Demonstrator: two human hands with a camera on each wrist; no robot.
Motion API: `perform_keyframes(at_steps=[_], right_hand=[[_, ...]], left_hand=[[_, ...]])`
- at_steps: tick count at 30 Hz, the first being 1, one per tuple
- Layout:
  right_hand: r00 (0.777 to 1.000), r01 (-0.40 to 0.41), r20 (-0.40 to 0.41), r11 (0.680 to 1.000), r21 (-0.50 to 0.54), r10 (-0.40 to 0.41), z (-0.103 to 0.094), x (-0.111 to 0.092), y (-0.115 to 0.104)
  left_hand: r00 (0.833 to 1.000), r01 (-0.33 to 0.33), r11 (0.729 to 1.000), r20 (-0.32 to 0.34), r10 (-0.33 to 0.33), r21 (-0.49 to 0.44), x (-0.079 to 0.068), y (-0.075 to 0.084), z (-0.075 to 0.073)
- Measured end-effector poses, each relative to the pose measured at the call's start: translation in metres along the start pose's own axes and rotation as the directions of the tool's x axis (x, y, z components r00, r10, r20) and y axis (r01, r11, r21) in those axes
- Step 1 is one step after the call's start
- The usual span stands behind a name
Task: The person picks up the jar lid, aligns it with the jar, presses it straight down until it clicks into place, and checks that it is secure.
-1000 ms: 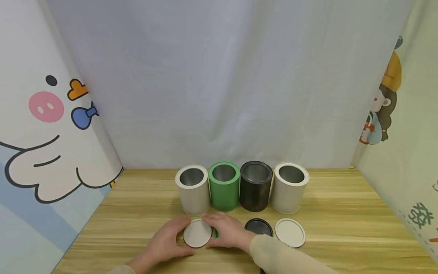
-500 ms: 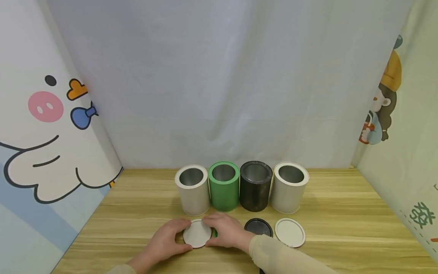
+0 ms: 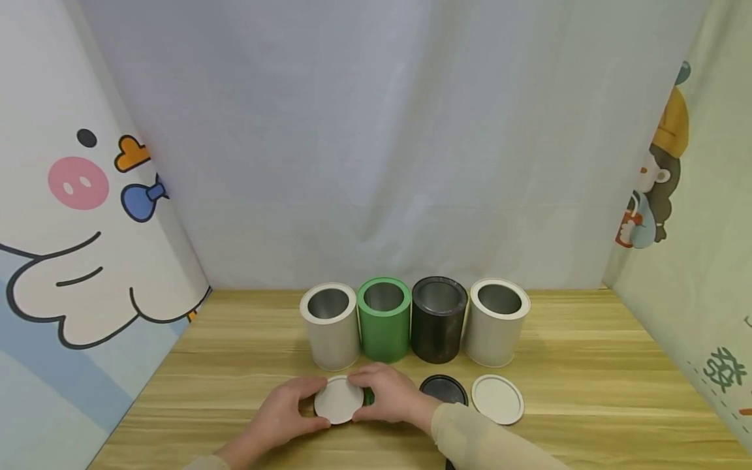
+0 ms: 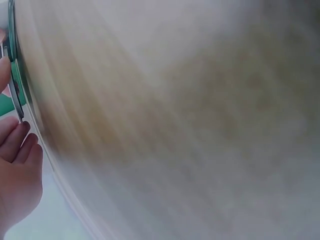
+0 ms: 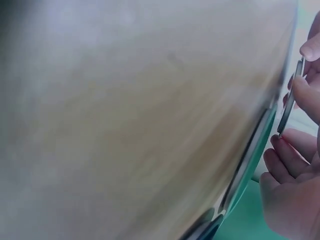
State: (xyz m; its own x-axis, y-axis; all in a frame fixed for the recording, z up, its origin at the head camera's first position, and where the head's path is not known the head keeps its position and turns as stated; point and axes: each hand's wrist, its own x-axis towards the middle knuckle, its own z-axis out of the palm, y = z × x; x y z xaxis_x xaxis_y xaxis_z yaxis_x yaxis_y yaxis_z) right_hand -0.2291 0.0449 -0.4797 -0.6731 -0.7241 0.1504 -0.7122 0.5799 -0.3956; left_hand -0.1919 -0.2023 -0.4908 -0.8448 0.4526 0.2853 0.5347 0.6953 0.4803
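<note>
A round white lid (image 3: 339, 400) is held between my two hands in the head view. My left hand (image 3: 283, 411) pinches its left edge, thumb on the near side and fingers on the far side. On the opposite edge, my right hand (image 3: 389, 397) grips the same way. The right wrist view shows this lid (image 5: 291, 97) edge-on, raised off the table between the fingers. A green lid (image 3: 369, 396) lies just right of it, mostly hidden by my right hand. Behind the hands stands an open white can (image 3: 335, 343).
Beside the white can stand a green can (image 3: 385, 334), a black can (image 3: 438, 334) and another white can (image 3: 495, 336), all open-topped. A black lid (image 3: 443, 389), partly covered by my right sleeve, and a second white lid (image 3: 497, 399) lie in front. A grey-white curtain (image 3: 376, 163) hangs behind.
Both hands keep hold of the white lid at nearly the same spot. My right hand has shifted only very slightly.
</note>
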Motion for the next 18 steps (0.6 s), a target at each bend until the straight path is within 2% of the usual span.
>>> perform_keyframes(at_steps=[9,18], right_hand=[[0.999,0.002,-0.039,0.998,0.065,0.001,-0.006,-0.006,-0.001],[0.997,-0.030,-0.067,0.985,0.168,0.041,-0.012,-0.015,0.000]], left_hand=[[1.000,0.022,0.999,-0.014,-0.023,-0.028,-0.001,0.003,-0.002],[0.994,-0.036,0.996,-0.103,0.027,-0.085,0.000,0.007,-0.002]])
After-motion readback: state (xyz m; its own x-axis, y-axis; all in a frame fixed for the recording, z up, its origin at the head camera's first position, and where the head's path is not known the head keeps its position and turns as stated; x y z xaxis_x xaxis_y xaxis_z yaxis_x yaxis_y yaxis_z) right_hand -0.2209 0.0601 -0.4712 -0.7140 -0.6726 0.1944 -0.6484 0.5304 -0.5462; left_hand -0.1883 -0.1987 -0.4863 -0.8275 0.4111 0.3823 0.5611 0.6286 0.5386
